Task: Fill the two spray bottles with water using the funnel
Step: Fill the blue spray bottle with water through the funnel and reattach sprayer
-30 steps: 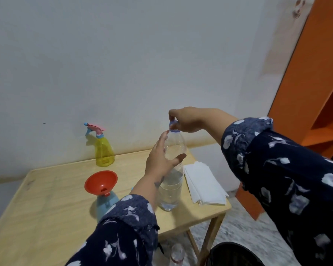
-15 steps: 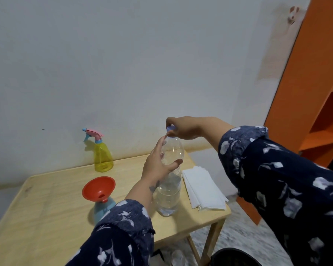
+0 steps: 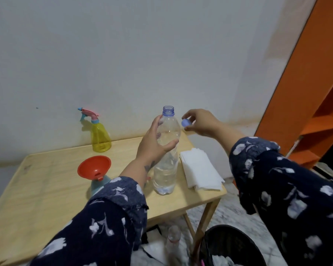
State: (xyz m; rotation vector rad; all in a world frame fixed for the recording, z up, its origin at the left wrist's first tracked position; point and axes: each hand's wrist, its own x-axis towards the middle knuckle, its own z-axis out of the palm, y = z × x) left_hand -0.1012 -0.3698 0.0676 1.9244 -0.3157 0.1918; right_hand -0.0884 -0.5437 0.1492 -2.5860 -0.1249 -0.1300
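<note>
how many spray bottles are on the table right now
2. A yellow spray bottle with a pink trigger head stands at the table's back edge by the wall. A blue spray bottle, partly hidden by the left sleeve, stands nearer, with the red funnel in its neck.

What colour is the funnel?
Red-orange; the funnel shows plainly in the head view, sitting in a blue bottle.

The blue cap (image 3: 185, 123) is now off the water bottle (image 3: 166, 150), pinched in the right hand (image 3: 200, 122) just beside the open neck.
</note>
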